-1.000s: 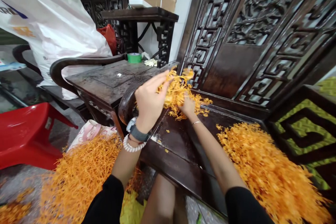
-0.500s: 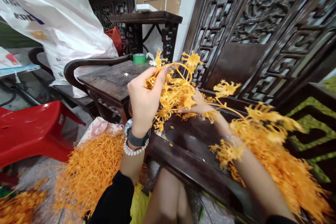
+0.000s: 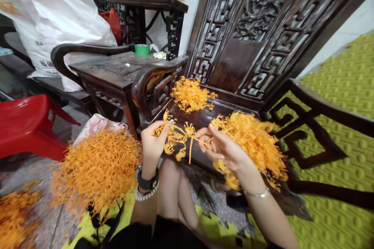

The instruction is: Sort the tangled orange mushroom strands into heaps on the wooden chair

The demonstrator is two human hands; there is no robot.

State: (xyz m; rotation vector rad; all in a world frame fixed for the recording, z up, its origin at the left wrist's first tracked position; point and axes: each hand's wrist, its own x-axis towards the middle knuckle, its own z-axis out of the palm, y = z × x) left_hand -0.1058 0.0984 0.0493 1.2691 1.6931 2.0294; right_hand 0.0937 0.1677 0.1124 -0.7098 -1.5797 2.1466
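Note:
My left hand (image 3: 152, 142) pinches a small bunch of orange plastic flower stems (image 3: 177, 137) between thumb and fingers, over the front of the dark wooden bench (image 3: 187, 118). The stems fan out to the right, with flower-shaped ends. My right hand (image 3: 223, 146) faces it, thumb and fingertips closed on an orange stem piece (image 3: 206, 141). More orange pieces hang below that hand. Behind both hands, a heap of small orange flower heads (image 3: 193, 94) lies on the bench. A larger orange heap (image 3: 248, 136) sits beside my right hand.
A big mound of thin orange stems (image 3: 99, 167) rises at the left, by a red plastic stool (image 3: 29, 124). A side table (image 3: 108, 68) holds green tape (image 3: 142, 49). White sacks (image 3: 64, 11) stand behind. Yellow matting (image 3: 344, 85) lies at the right.
My right hand has come back from the flower-head heap to the front, beside my left hand. My left hand has lowered with its stems. The view has shifted to the right.

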